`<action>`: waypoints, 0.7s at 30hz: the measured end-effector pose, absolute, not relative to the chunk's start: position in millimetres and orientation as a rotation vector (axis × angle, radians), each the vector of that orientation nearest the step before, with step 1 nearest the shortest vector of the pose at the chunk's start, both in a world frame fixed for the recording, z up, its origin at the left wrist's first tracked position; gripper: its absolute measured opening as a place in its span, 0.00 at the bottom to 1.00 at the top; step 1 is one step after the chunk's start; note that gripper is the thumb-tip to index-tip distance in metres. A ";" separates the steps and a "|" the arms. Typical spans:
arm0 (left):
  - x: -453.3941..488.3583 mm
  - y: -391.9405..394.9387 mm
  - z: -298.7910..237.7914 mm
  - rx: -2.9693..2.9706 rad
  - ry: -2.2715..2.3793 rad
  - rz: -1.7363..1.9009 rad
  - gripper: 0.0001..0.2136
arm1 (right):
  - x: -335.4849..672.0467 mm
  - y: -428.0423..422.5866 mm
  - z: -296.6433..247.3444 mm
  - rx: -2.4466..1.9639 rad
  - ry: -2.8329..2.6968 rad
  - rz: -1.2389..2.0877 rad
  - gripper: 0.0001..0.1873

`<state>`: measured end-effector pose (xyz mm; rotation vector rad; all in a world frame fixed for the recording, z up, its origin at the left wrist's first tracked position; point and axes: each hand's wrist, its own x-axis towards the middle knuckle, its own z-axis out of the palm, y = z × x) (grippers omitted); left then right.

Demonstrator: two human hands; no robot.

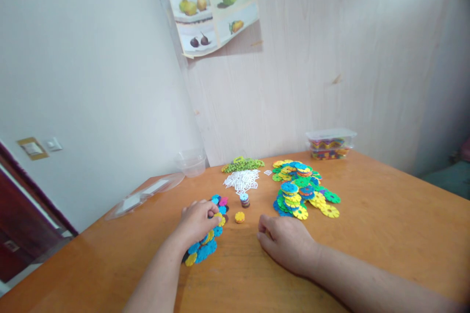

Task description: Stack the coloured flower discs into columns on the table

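Observation:
My left hand reaches over a small pile of notched plastic discs in blue, yellow, pink and dark colours. Its thumb and forefinger pinch a yellow notched disc at the edge of that pile. Just right of it stand a short stack of yellow discs and a taller stack with a light blue disc on top. My right hand rests on the table with its fingers curled closed, and no piece shows in it. Beyond it lies a larger heap of notched discs, mostly green, blue and yellow.
White flat pieces and a green heap lie toward the back of the wooden table. A clear tub and a clear lid are at left. Lidded boxes of coloured pieces stand back right against the wall.

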<state>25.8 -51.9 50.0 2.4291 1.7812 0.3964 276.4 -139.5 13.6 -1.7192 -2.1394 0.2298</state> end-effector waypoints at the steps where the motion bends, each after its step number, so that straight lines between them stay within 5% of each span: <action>1: 27.4 -52.0 50.2 2.435 1.778 0.433 0.09 | 276.4 -139.2 13.1 -1.718 -2.139 0.230 0.10; 21: 69.6 -63.1 45.1 2.660 1.612 0.564 0.11 | 275.2 -139.0 12.4 -1.702 -2.132 0.188 0.09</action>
